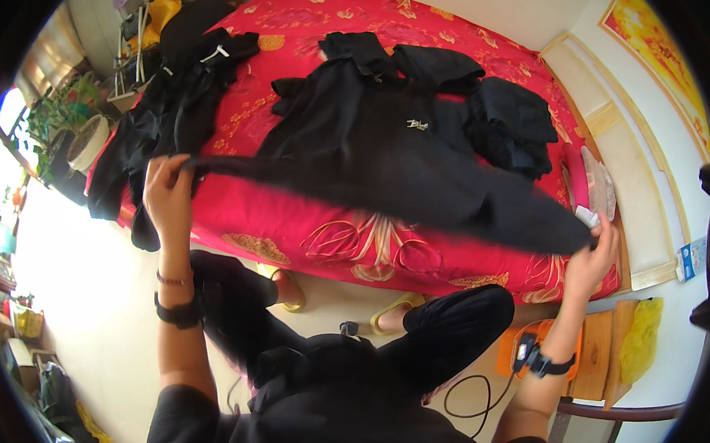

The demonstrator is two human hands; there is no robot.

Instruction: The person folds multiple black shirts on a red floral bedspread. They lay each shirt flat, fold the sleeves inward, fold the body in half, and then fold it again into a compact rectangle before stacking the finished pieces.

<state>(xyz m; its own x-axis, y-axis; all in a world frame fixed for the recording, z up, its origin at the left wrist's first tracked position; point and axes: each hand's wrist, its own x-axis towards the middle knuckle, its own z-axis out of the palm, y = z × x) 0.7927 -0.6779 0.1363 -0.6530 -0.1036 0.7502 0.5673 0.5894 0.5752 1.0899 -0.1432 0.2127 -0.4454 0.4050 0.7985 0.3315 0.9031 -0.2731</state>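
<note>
A black top (420,177) with a small light print lies partly spread on a bed with a red flowered cover (291,227). Its near edge is stretched taut, slightly blurred, between my two hands. At the left end, my left hand (167,197) pinches a corner of the cloth. My right hand (593,260) grips the opposite end, lower and nearer to the bed's right edge. Beyond the top are several folded black garments (512,117). More loose black clothes (157,126) hang over the bed's left side, close to my left hand.
Under my right forearm stand an orange stool (510,347) and a wooden stool (595,355), with a yellow plastic bag (641,341) beside them. A black cable (479,381) loops there. Potted plants (78,118) fill the left side. A pale headboard (638,170) borders the bed's right.
</note>
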